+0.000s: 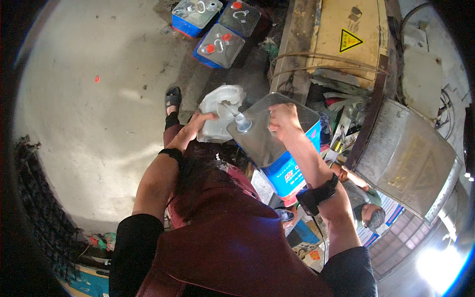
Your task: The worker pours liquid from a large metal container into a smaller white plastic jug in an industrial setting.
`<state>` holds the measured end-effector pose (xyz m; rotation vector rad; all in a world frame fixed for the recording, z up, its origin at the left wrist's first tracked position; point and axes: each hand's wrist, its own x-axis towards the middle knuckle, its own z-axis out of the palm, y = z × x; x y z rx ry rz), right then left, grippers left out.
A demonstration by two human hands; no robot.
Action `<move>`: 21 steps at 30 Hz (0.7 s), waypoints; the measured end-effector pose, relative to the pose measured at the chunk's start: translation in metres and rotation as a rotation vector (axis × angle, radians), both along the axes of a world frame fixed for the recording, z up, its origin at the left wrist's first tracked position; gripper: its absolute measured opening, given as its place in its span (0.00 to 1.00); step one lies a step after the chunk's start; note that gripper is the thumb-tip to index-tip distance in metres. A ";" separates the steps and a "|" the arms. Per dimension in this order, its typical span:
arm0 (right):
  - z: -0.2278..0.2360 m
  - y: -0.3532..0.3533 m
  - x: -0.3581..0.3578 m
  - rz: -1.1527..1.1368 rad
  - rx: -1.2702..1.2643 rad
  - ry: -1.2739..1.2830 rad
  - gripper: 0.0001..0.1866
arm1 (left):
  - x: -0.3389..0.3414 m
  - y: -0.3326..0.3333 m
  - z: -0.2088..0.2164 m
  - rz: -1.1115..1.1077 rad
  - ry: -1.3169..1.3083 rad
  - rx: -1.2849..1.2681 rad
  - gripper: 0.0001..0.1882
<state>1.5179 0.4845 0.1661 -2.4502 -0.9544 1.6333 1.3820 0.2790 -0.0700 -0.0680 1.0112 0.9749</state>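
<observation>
A blue tin can with a grey metal top is tilted in front of me. My right hand is closed at the handle on that top; the handle itself is hidden under my fingers. From the can's translucent plastic spout, what looks like clear liquid runs into a whitish plastic container. My left hand grips the container's near left rim, thumb reaching over the edge. The spout lies just above the container's opening. How full the container is cannot be made out.
Three similar cans, one of them a blue can with red caps, stand ahead on the floor. A small red cap lies left. Right is a yellow machine cover and a grey metal housing. Another person is lower right.
</observation>
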 end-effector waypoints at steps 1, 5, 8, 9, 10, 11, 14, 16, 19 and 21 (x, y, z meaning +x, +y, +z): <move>0.000 0.001 -0.001 0.005 0.007 -0.017 0.03 | 0.001 0.002 -0.001 0.004 0.022 0.005 0.40; -0.001 -0.001 -0.004 -0.013 0.010 -0.009 0.02 | -0.001 0.000 -0.007 0.021 -0.037 -0.045 0.48; 0.001 0.000 -0.002 -0.043 0.040 -0.019 0.02 | 0.000 0.002 -0.002 -0.060 -0.013 -0.017 0.47; -0.002 0.000 -0.002 -0.017 0.025 -0.020 0.02 | 0.000 -0.001 -0.001 -0.026 -0.002 -0.008 0.41; -0.004 0.000 -0.002 0.010 0.010 -0.020 0.03 | 0.000 -0.003 0.000 0.009 0.009 0.000 0.36; -0.004 0.001 -0.001 0.013 0.010 -0.020 0.03 | 0.001 -0.002 0.000 0.012 0.010 0.000 0.36; -0.006 -0.001 0.000 0.013 0.010 -0.013 0.02 | -0.001 -0.001 0.009 0.014 0.006 0.013 0.35; -0.002 -0.001 0.000 -0.039 0.076 -0.013 0.03 | -0.002 0.006 0.025 0.028 0.000 0.106 0.35; 0.005 0.000 -0.006 0.011 0.017 -0.012 0.04 | -0.009 0.007 0.029 -0.008 -0.058 0.087 0.37; 0.004 -0.001 -0.007 0.015 0.018 -0.005 0.05 | -0.006 0.005 0.022 0.006 -0.031 0.065 0.37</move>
